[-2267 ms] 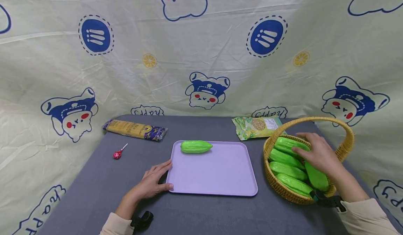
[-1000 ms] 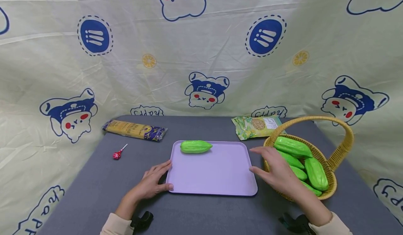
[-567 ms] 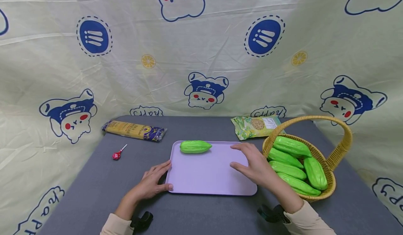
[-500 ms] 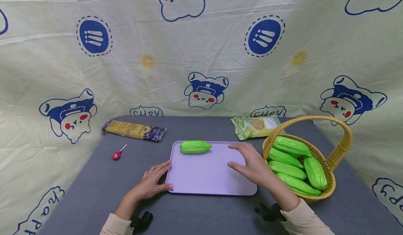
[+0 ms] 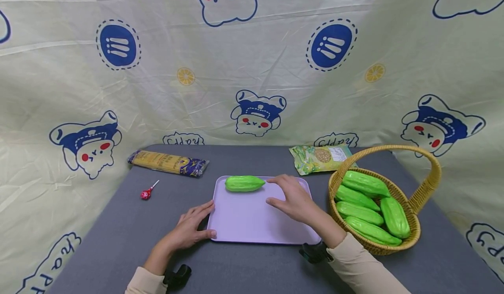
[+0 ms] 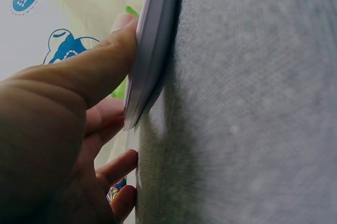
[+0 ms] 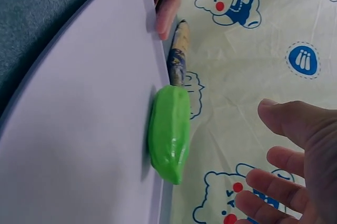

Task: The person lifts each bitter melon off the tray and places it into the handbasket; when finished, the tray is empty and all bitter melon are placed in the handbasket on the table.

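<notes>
A lilac tray [image 5: 252, 219] lies on the table with one green, ridged, gourd-like vegetable [image 5: 244, 183] along its far edge. My left hand [image 5: 193, 228] rests against the tray's left edge, fingers fairly straight and thumb at the near corner. In the left wrist view the thumb [image 6: 113, 58] touches the rim. Over the right half of the tray is my right hand [image 5: 293, 200], thumb and fingers spread with nothing between them. Its fingertips are close to the vegetable's pointed end. The right wrist view shows the vegetable [image 7: 169, 134] apart from this hand [image 7: 295, 166].
On the right stands a wicker basket [image 5: 415, 237] with a tall handle, holding several similar green vegetables [image 5: 395, 217]. A green-yellow packet [image 5: 320, 159] lies behind it. At the back left lie a long yellow-and-purple packet [image 5: 169, 162] and a red lollipop [image 5: 146, 194].
My right hand has moved left from above the basket, past its rim, to over the tray near the vegetable. It carries nothing. The left hand and tray have stayed put.
</notes>
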`<state>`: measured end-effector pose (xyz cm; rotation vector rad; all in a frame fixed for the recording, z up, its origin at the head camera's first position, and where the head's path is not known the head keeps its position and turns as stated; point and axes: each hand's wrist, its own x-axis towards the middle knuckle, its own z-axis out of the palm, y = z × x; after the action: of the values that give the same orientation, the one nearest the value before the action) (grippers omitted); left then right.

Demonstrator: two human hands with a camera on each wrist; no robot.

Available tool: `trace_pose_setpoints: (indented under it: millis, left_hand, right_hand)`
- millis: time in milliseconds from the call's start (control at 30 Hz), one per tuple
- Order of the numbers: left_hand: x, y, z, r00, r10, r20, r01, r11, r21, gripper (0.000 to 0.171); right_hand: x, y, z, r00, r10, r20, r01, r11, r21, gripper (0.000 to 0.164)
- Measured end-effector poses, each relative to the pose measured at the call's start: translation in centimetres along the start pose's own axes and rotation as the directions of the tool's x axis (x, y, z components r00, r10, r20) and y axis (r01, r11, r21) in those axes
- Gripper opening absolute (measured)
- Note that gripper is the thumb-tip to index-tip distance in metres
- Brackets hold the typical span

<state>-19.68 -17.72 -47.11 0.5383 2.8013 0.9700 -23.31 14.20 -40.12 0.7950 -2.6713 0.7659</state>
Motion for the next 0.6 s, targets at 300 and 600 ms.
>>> trace_pose_setpoints:
  millis: [300, 600]
  left_hand:
    - [0.0, 0.1, -0.1, 1.0, -0.005, 0.01, 0.005, 1.0, -0.006, 0.077]
    - [-0.1, 0.1, -0.2, 1.0, -0.01, 0.01, 0.01, 1.0, -0.009, 0.078]
  right_hand:
    - [1.5, 0.4, 1.8, 1.0, 0.013, 0.004, -0.014, 1.0, 0.025, 0.048]
    - [3.2, 0.6, 3.1, 0.998, 0.052, 0.028, -0.053, 0.998, 0.022, 0.048]
